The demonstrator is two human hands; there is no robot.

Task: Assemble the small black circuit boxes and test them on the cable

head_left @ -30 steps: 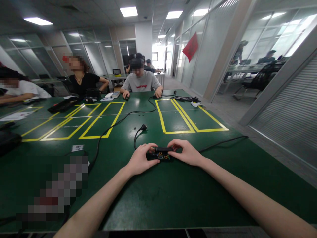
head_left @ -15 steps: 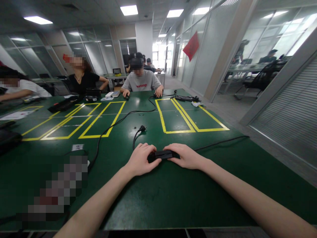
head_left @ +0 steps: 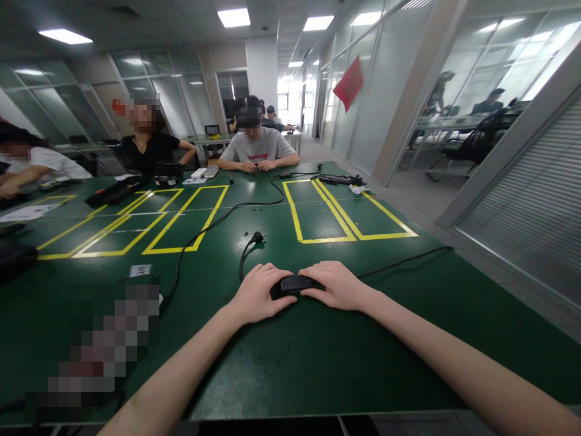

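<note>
A black adapter-like block rests low over the green table, held between both hands. My left hand is closed round its left end, thumb along the near side. Round the right end, my right hand is closed in the same way. A black cable runs from behind my right hand to the table's right side. Beyond my left hand lies a black plug, its cord curving back toward that hand. The fingertips on the far side of the block are partly hidden.
Yellow tape outlines mark the table ahead. A long black cable crosses the left half near a white label. A blurred-out object lies at near left. People sit across the table; one in a grey shirt faces me.
The block has turned slightly between my hands, showing a smoother face. Across the table, the grey-shirted person's hands have come together, and the person in black has lowered their head.
</note>
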